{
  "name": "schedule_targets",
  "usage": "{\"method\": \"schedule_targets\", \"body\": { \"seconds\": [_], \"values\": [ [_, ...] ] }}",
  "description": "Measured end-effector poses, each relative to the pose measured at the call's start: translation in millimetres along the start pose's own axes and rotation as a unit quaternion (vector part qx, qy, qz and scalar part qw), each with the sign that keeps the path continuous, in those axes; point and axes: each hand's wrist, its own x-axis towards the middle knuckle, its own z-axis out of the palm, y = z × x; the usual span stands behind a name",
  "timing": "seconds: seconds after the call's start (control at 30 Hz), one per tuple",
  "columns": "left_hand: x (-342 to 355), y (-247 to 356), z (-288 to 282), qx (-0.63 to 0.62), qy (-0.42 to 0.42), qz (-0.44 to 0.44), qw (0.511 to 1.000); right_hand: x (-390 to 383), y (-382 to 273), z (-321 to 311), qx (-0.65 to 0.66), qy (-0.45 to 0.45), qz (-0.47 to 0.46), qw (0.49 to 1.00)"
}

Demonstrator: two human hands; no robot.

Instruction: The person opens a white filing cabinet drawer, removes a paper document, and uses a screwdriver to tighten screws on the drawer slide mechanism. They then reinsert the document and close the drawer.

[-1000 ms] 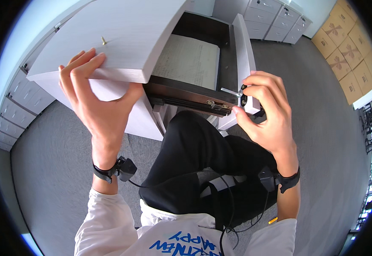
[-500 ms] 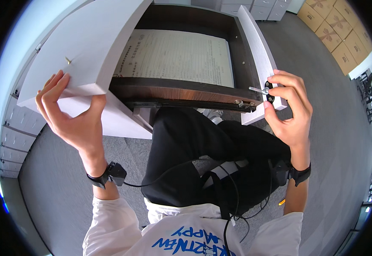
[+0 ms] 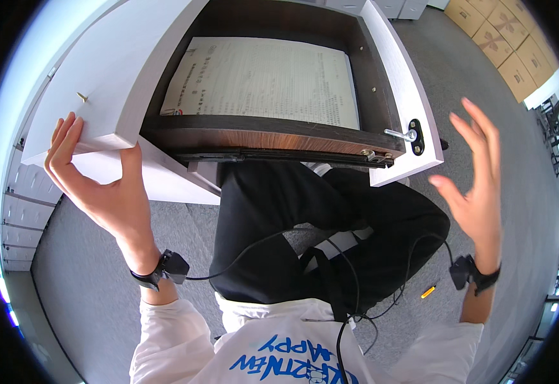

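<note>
A white cabinet [image 3: 119, 57] stands with its dark brown drawer [image 3: 273, 136] pulled out to the right. Printed paper sheets [image 3: 267, 83] lie in the drawer. On the inner face of its white front panel [image 3: 398, 77] sits a black lock [image 3: 416, 137] with a silver lever. A black slide rail [image 3: 279, 155] runs along the drawer's near side. My left hand [image 3: 103, 192] grips the cabinet top's near corner, fingers above and thumb on the edge; a small brass pin [image 3: 82, 97] stands nearby. My right hand [image 3: 478, 185], open and holding nothing, hovers right of the front panel, apart from it.
My crossed legs [image 3: 318, 237] are below the drawer. A yellow tool [image 3: 428, 292], too small to identify, lies on the grey carpet. Black cables [image 3: 356, 281] cross my lap from the wrist devices. Grey drawer units [image 3: 26, 221] line the left side; cardboard boxes [image 3: 503, 32] are stacked far right.
My right hand has let go of the front panel beside the lock and moved right, opening. More of the lock shows. The drawer reaches slightly farther right; my left hand stays on the corner.
</note>
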Motion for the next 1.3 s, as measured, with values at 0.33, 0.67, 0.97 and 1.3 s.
{"method": "schedule_targets", "body": {
  "seconds": [0.33,0.67,0.97,1.3],
  "values": [
    [-36,27,-5,-0.139,0.055,0.01,0.989,-115,59,-202,-0.416,-0.136,0.148,0.887],
    [-3,19,-31,-0.168,0.088,-0.068,0.98,-121,-20,-48,0.029,-0.13,0.143,0.981],
    [70,-15,-34,-0.029,-0.168,-0.123,0.978,-67,-53,32,0.183,-0.081,0.054,0.978],
    [62,-38,-29,0.095,-0.155,-0.122,0.976,-80,-46,92,0.411,0.001,0.311,0.857]
  ]
}}
